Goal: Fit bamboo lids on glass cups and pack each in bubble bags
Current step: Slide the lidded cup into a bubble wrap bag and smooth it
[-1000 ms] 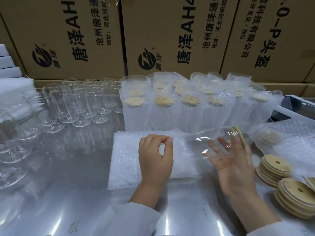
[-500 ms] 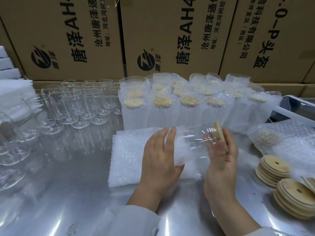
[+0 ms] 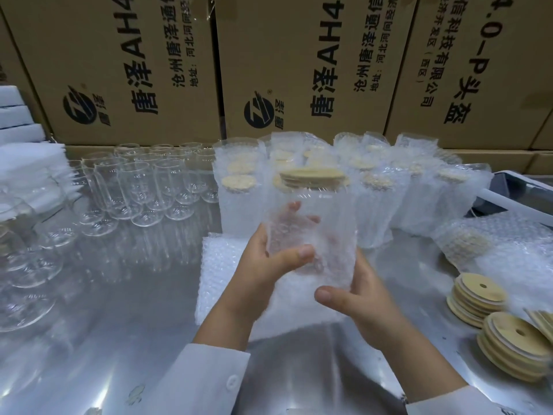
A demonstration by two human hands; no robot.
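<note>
Packing line: a person's left hand (image 3: 263, 265) and right hand (image 3: 368, 304) hold a clear glass cup (image 3: 314, 205) upright above the shiny steel table (image 3: 119, 324). The cup is capped with a round pale bamboo lid (image 3: 312, 175), and its lower part sits inside a translucent bubble bag (image 3: 329, 259). The left fingers (image 3: 294, 255) curl round bag and cup, and the right fingers clamp the bag's bottom. Bagging looks half done. Next, the bag likely needs drawing up past the lid, and the cup then joins the row of bagged cups (image 3: 389, 199) behind.
</note>
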